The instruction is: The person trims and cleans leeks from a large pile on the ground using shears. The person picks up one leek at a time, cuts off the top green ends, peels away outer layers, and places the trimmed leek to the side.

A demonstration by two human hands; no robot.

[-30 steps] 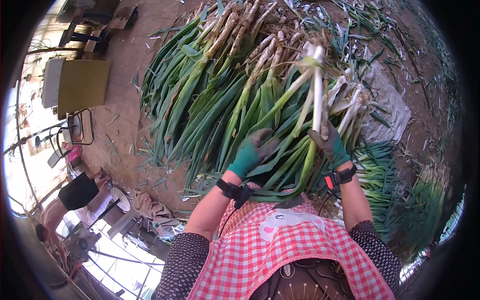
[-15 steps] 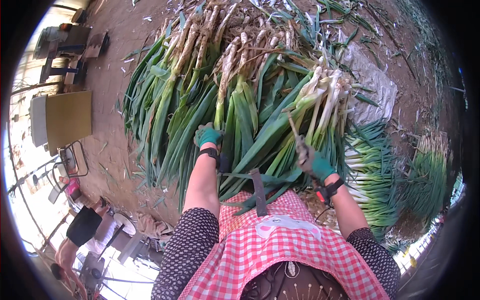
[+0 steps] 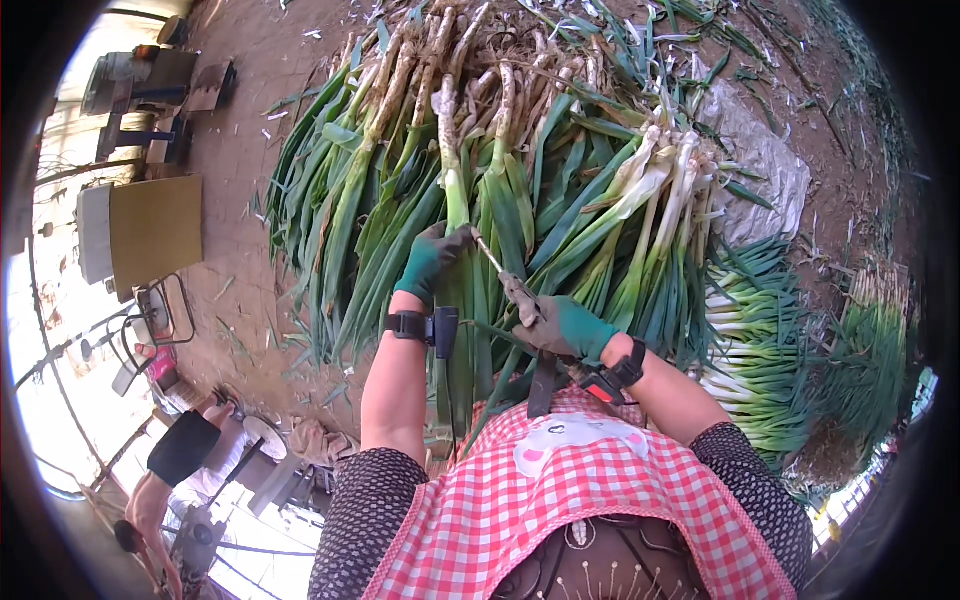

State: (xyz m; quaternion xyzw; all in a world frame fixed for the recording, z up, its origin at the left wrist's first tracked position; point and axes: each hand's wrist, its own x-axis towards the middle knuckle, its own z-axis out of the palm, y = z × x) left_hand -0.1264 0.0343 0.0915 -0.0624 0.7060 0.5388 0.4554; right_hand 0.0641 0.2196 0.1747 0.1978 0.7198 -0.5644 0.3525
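At left, the heap of leeks (image 3: 340,235) lies on the floor with many leaves crossing, so a leaf could be pulled and torn if it is caught by the next one. The gloved left hand (image 3: 435,262) has its grip closed around one leek (image 3: 450,145), where white turns to green; the root end points away over the heap. If this grip is loose, the smooth stem could turn or slide. The thin tool (image 3: 487,251) has its tip just beside the left fingers, and a small slip might poke the glove. The right hand (image 3: 565,328) seems closed around the tool's handle; dirt there could make it slippery. Below, the dark strip (image 3: 541,388) in front of the apron (image 3: 590,480) might catch the leaves.
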